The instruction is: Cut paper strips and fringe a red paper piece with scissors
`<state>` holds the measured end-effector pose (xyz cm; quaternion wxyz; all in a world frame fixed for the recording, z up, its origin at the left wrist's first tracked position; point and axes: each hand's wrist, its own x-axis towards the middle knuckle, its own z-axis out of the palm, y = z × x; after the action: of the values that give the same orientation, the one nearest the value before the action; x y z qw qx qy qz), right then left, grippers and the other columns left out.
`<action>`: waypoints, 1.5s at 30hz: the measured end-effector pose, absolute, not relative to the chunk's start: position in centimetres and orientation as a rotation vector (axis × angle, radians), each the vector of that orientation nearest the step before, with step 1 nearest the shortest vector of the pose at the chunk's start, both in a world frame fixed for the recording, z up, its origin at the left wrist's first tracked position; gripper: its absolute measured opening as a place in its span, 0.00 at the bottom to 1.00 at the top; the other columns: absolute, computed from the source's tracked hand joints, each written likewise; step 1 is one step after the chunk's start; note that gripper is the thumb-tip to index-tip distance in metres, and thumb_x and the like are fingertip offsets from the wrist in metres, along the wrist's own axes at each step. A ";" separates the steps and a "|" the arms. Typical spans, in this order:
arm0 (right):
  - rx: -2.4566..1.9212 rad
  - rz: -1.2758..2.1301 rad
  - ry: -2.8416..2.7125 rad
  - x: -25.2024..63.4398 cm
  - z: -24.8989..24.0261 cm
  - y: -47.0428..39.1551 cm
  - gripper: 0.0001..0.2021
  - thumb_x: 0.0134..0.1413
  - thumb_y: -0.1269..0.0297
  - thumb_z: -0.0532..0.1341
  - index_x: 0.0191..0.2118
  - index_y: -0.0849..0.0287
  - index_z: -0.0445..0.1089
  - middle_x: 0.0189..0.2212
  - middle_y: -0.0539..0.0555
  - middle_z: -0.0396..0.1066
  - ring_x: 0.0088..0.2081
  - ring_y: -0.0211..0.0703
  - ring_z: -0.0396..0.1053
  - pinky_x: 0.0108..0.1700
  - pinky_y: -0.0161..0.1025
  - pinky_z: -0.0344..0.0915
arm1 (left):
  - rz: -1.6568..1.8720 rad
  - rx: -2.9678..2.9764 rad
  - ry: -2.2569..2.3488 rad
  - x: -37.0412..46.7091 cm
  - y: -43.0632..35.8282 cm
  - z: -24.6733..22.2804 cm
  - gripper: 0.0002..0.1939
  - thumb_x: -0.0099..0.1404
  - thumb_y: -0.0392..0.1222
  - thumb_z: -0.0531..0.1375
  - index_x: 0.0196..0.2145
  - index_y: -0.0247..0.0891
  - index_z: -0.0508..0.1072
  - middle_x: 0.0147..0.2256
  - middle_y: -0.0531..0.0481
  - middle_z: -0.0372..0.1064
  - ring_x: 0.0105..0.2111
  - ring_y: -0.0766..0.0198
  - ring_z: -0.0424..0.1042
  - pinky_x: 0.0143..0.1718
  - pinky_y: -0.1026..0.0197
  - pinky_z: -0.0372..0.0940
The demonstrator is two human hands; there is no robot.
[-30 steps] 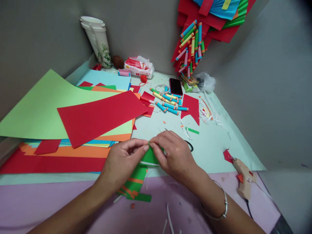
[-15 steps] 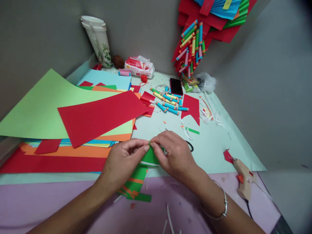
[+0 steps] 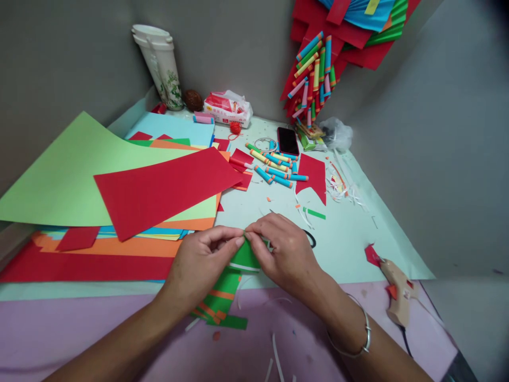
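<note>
From where I watch, the left hand (image 3: 204,262) and the right hand (image 3: 280,249) meet over the middle of the pale sheet's (image 3: 345,254) front edge. Thumb and forefinger of each pinch a tiny green bit (image 3: 244,233) from either side; its shape is mostly hidden from me. Just below lies green paper (image 3: 243,258), partly covered by the fingers. I see a red sheet (image 3: 167,191) atop the papers along the bench's (image 3: 59,323) left side, and tubes (image 3: 278,172) piled toward the back edge, near the phone (image 3: 287,141). The glue gun (image 3: 397,292) lies across the pale sheet's front edge, near its right corner.
</note>
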<state>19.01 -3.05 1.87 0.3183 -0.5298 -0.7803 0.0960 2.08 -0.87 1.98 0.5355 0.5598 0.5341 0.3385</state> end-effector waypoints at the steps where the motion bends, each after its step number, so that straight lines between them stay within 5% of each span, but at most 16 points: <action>1: -1.395 0.262 -2.050 19.0 1.9 -3.1 0.08 0.62 0.70 0.57 0.37 0.59 0.75 0.32 0.55 0.73 0.36 0.45 0.70 0.42 0.40 0.67 | 0.806 1.332 1.272 2.1 -0.9 2.0 0.07 0.55 0.44 0.66 0.30 0.41 0.82 0.28 0.53 0.80 0.29 0.61 0.76 0.29 0.66 0.69; 18: -1.387 0.409 -1.952 19.1 1.6 -2.7 0.07 0.61 0.71 0.58 0.36 0.59 0.74 0.31 0.52 0.73 0.34 0.41 0.69 0.36 0.37 0.65 | 0.812 1.273 1.257 2.2 -0.7 2.0 0.08 0.54 0.45 0.66 0.30 0.40 0.82 0.29 0.51 0.80 0.30 0.59 0.76 0.30 0.64 0.70; 45: -1.442 0.191 -1.825 17.2 2.1 -4.1 0.05 0.55 0.73 0.57 0.31 0.58 0.68 0.28 0.52 0.68 0.27 0.39 0.65 0.27 0.35 0.62 | 0.967 1.799 1.351 2.2 -2.1 1.8 0.08 0.62 0.43 0.60 0.35 0.44 0.80 0.32 0.53 0.78 0.33 0.61 0.75 0.34 0.63 0.66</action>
<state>17.23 -4.12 2.11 0.3929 -0.5682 -0.7191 0.0753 2.24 -2.05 1.81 0.3394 0.6910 0.5188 0.3716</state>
